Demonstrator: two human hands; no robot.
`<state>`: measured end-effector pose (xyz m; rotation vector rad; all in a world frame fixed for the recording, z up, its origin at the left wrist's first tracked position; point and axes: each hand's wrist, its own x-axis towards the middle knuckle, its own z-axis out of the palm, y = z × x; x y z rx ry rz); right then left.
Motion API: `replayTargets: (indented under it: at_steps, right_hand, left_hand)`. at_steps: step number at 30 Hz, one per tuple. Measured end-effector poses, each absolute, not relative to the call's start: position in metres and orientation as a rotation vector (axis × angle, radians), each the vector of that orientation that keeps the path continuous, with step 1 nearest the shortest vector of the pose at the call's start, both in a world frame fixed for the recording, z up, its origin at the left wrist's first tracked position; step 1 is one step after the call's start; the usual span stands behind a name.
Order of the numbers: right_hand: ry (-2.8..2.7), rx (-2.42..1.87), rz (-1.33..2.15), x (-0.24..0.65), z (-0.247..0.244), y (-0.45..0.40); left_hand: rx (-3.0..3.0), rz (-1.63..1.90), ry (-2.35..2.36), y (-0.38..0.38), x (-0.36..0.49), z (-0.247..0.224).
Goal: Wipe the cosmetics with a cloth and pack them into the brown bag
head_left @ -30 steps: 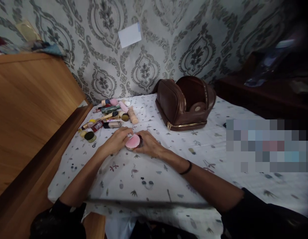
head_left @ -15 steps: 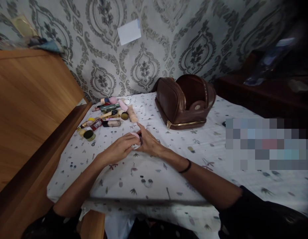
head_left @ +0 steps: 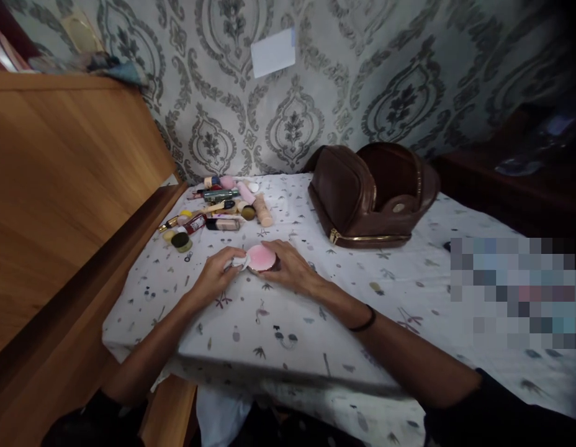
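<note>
Between my hands, just above the patterned white cloth [head_left: 288, 366], is a round pink compact [head_left: 261, 257]. My right hand [head_left: 290, 267] has its fingers wrapped round the right side of the compact. A small white wipe or tissue [head_left: 239, 262] is pinched in the fingers of my left hand [head_left: 217, 273], touching the compact's left edge. Behind them to the left lies a group of cosmetics, with a beige tube [head_left: 263, 211], a dark-lidded jar [head_left: 180, 241] and a foundation bottle [head_left: 223, 224].
An open brown leather bag [head_left: 362, 211] stands at the back right of the table. A wooden panel [head_left: 74, 186] rises along the left side. A dark surface with a clear bottle [head_left: 521, 162] is at the far right. A blurred-out patch covers the right of the cloth.
The view has shifted, so things appear further right. My hands have parted slightly, and the compact's pink face and the white item now show between them.
</note>
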<state>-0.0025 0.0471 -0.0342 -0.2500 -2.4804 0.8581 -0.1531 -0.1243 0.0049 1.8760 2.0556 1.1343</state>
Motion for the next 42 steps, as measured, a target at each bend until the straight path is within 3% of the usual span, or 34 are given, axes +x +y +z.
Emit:
replayTargets:
  at_steps: [6, 15, 26, 42]
  right_hand:
    - [-2.377, -0.215, 1.103, 0.001, -0.037, 0.051]
    - [-2.111, -0.059, 1.890, 0.001, -0.031, 0.040]
    - [-2.294, -0.093, 1.529, 0.004, -0.032, 0.042]
    - [-2.358, -0.118, 1.389, 0.006, -0.025, 0.042]
  left_hand:
    - [1.630, 1.184, 2.099, -0.121, -0.153, 0.006]
    - [1.334, 1.478, 1.967, -0.123, -0.151, 0.016]
    - [1.500, 1.463, 2.020, -0.106, -0.136, 0.033]
    - [1.630, 1.406, 2.094, -0.102, -0.125, 0.037]
